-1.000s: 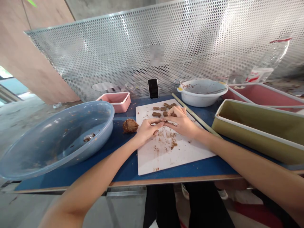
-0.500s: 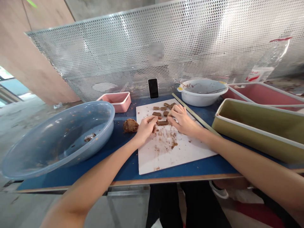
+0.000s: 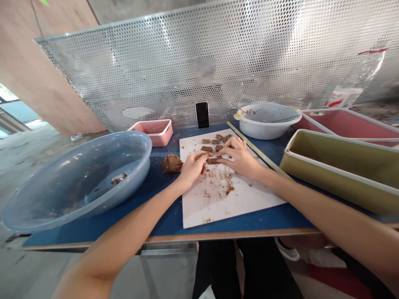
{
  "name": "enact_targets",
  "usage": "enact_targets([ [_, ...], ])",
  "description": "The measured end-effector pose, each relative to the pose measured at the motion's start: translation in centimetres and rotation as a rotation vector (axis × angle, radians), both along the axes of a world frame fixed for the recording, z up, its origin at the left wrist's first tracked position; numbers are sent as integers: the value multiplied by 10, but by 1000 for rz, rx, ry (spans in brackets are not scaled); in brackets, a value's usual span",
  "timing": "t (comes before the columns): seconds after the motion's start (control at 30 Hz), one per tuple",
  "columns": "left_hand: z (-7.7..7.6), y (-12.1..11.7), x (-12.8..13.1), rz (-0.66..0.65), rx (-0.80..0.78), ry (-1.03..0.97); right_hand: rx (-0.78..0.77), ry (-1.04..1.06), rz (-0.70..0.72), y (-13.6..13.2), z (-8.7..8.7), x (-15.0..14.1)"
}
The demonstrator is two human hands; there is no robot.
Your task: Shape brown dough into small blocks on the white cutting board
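A bare left hand (image 3: 192, 168) and a bare right hand (image 3: 236, 155) are filling the middle of a flat white rectangular board (image 3: 199, 211); its near part is lying open, carrying only flat smears and crumbs. Small brown clay-like blocks (image 3: 206, 148) are crowding beyond the fingers. Leftward, a rough brown lump (image 3: 172, 164) is sitting just beside the board, while a wide translucent blue plastic basin (image 3: 75, 166) is standing farther out; a strip of blue counter (image 3: 165, 224) is running between basin and board. Rightward, a long pale stick (image 3: 262, 153) and a deep olive-green rectangular trough (image 3: 330, 185) are obstructing. A perforated silver metal sheet (image 3: 149, 70) is closing off the back.
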State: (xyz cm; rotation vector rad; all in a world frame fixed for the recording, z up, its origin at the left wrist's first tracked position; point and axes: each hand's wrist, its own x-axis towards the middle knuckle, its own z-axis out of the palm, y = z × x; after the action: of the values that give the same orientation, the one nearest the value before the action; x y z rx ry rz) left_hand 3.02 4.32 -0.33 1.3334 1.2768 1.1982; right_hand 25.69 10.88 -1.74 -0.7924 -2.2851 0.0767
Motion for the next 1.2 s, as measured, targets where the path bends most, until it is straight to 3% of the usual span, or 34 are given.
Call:
enact_targets([
  [0.23,0,-2,1,-61,-17,45,-7,-14,97,-6,7,2],
  [0.7,1,-5,6,-110,-83,-37,55,63,55,0,-1,-1],
  [1.2,3,-7,4,-166,-60,-44,17,111,54,-7,5,-2],
])
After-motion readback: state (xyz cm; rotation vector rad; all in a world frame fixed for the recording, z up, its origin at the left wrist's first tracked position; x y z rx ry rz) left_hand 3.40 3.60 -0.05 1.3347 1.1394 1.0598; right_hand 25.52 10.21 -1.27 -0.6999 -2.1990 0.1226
